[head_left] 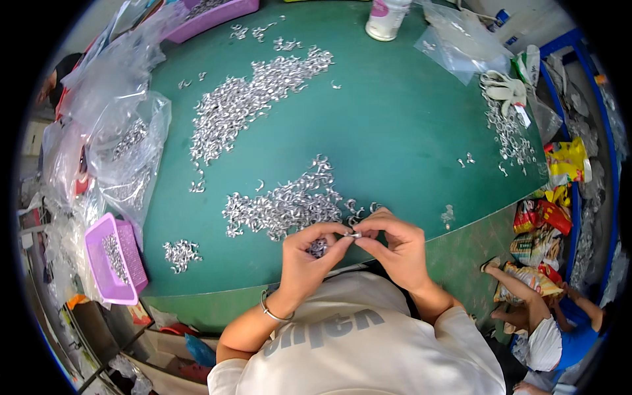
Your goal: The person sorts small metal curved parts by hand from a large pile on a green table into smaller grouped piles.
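Observation:
My left hand and my right hand meet at the table's near edge. Between their fingertips they pinch a small silvery metal piece, too small for its exact kind to show. Inside the loop of my left thumb and index finger more metal bits show; whether they lie in the palm or on the table I cannot tell. Just beyond my fingers spreads a pile of small curved, hook-like metal pieces. Farther off lies a longer heap of similar pieces.
A small cluster of pieces lies at left, near a purple basket. Clear plastic bags crowd the left side. A white bottle stands at the far edge. At right are a glove and a seated person.

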Available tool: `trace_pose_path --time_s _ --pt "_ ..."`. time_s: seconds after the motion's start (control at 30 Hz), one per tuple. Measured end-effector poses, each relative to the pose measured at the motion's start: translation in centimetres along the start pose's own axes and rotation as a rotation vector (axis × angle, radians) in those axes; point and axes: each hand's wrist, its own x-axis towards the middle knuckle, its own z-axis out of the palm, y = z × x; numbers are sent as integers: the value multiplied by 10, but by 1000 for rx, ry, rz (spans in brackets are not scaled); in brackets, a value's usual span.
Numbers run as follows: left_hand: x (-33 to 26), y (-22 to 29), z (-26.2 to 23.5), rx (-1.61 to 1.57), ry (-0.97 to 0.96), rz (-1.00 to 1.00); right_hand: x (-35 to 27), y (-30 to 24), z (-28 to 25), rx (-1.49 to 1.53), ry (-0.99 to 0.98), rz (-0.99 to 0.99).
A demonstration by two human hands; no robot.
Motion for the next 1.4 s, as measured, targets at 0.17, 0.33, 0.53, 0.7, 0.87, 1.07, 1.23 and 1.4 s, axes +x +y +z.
trace_pose_path --time_s 0.17,0.33,0.53,0.7,0.87,1.07,1.23,1.4 --pt "-2 6 -4 -74 -32 -31 0 -8 3 76 -28 23" --pt "-1 7 -5 -104 -66 -22 0 -10 5 -29 10 -70" --pt "0 3 -5 -124 -70 33 2 -19 8 -237 47 -232" --pt "1 8 -8 -395 -189 -258 2 -24 9 -311 41 -282" --pt "3 5 -12 -663 -338 -441 1 -23 9 -292 56 -267" --pt "8 -14 -17 -1155 -458 -732 9 -9 -7 -298 75 -50" --pt "4 -19 -24 -1001 -435 -509 13 8 -27 -866 0 -158" --pt "2 -24 -27 -855 -367 -416 13 36 -18 -763 48 -129"
